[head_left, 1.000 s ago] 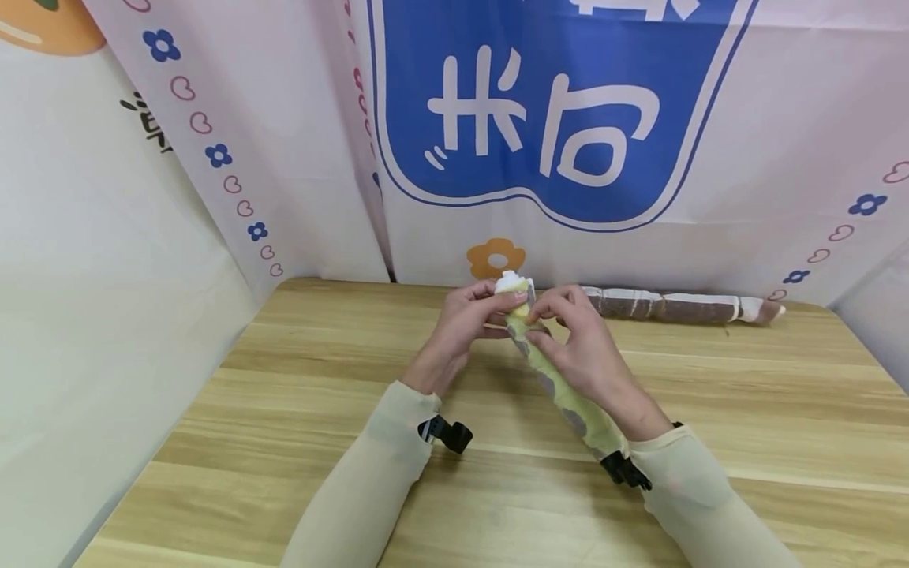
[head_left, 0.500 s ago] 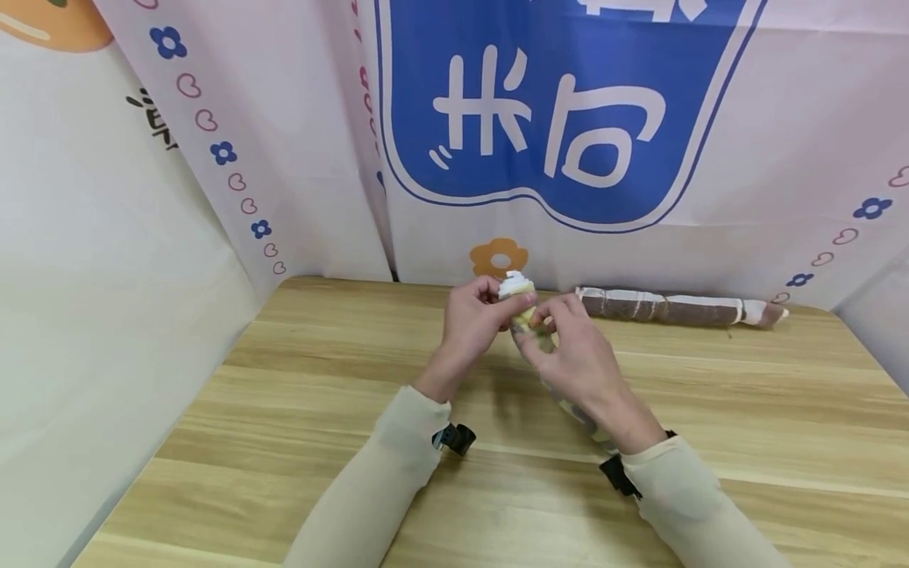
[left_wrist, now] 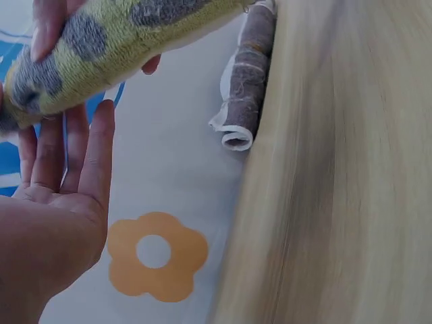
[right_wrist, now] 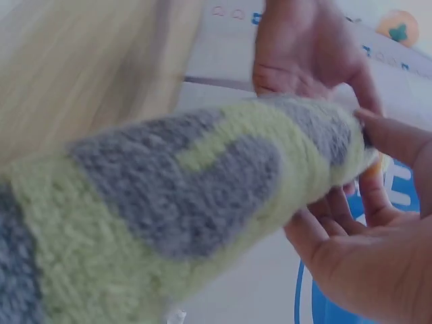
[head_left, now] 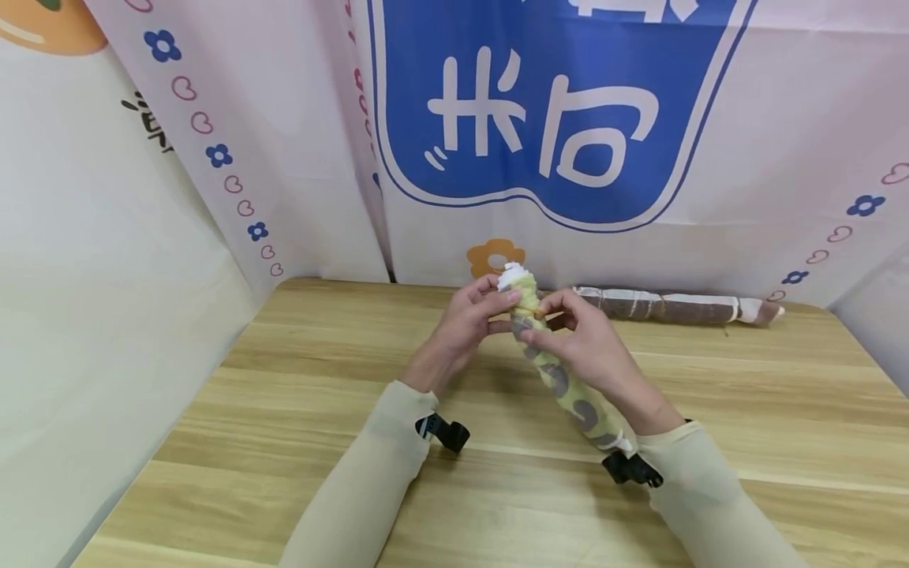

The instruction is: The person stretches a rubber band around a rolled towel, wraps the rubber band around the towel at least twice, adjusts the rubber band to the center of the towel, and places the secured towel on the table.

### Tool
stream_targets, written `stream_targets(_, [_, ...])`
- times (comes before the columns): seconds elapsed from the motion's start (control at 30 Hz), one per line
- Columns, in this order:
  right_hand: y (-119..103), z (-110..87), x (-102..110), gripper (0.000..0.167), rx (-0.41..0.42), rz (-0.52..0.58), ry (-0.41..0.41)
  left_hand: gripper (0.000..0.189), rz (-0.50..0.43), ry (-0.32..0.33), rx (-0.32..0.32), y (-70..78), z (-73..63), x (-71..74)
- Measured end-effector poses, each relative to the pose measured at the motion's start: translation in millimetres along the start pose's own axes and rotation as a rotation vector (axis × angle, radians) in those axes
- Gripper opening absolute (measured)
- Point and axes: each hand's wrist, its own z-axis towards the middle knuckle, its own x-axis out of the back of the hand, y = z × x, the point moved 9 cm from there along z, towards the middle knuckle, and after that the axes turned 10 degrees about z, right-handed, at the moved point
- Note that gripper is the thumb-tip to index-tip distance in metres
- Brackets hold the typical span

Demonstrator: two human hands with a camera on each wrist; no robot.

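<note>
A rolled towel point(head_left: 563, 386), yellow-green with grey shapes and a white ruffled end, slants up above the table. My left hand point(head_left: 463, 322) holds it near the white end, thumb on top. Just below, my right hand point(head_left: 591, 341) pinches the roll between thumb and fingers. A thin orange-yellow band seems to circle it there; the fingers partly hide it. In the left wrist view, the towel point(left_wrist: 118, 50) crosses above the open palm side of the left hand point(left_wrist: 64, 209). The right wrist view shows its fuzzy pile point(right_wrist: 202, 196) close up, blurred, with the right hand point(right_wrist: 378, 253) around the far end.
A brown and white rolled towel point(head_left: 663, 308), tied with thin bands, lies along the table's back edge at the right. The wooden table point(head_left: 284, 410) meets a printed cloth backdrop point(head_left: 440, 237) behind the hands.
The rolled towel has turned about its length, so more grey shapes face up. My right hand's fingers moved at the neck below the white end. The brown roll stays where it was.
</note>
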Motion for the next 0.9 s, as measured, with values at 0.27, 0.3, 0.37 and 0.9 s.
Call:
stream_targets(0.27, [2.2, 2.0, -2.5, 0.028, -0.012, 0.003, -0.017, 0.021, 0.156, 0.123, -0.025, 8.3, -3.7, 8.9])
stream_targets(0.3, [0.8, 1.9, -2.8, 0.025, 0.011, 0.001, -0.004, 0.022, 0.166, 0.135, -0.028, 9.3, -3.9, 9.2])
stream_targets(0.37, [-2.7, 1.6, -4.3, 0.02, 0.07, -0.008, 0.019, 0.024, 0.173, 0.151, -0.034, 10.8, -4.3, 9.6])
stream_targets(0.9, [-26.2, -9.7, -17.4, 0.025, 0.389, -0.309, 0.134, 0.032, 0.235, 0.295, 0.012, 9.5, -8.5, 14.1])
